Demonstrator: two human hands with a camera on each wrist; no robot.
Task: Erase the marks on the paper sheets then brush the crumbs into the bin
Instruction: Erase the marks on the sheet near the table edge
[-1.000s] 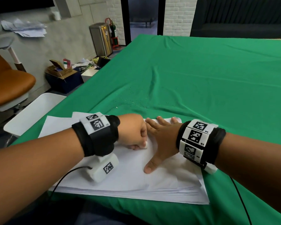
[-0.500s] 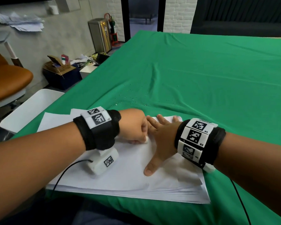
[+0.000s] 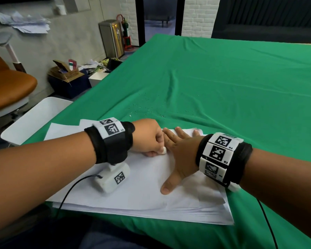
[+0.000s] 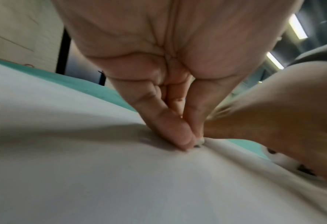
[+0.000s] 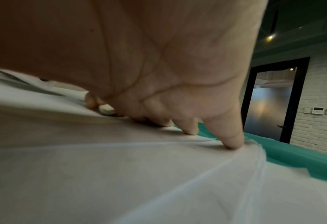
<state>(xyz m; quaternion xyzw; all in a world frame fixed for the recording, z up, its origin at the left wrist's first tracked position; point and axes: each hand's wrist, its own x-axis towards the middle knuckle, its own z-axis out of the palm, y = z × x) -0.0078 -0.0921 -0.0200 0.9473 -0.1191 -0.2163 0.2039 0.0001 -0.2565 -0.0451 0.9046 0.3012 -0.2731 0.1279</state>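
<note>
A stack of white paper sheets (image 3: 144, 198) lies at the near edge of the green table. My left hand (image 3: 149, 139) pinches a small white eraser (image 3: 164, 151) and presses its tip onto the top sheet (image 4: 82, 174), just left of my right hand. In the left wrist view the eraser (image 4: 200, 141) shows only as a small white tip below the fingertips. My right hand (image 3: 178, 155) lies flat on the sheets with fingers spread, holding them down; the fingers (image 5: 227, 133) press the paper near its far edge. The eraser (image 5: 106, 109) shows past the palm. Eraser crumbs (image 3: 147, 108) are scattered on the cloth beyond the paper.
A white bin (image 3: 36, 119) stands off the table's left edge, beside the paper. Beyond it are an orange chair (image 3: 9, 90), cardboard boxes (image 3: 66, 76) and a steel pedal bin (image 3: 112, 38) on the floor. The green cloth (image 3: 232, 90) stretches far and right.
My left hand with the eraser has shifted slightly on the sheet beside the right hand's fingers. The right hand stays flat on the paper. The head view has dipped a little.
</note>
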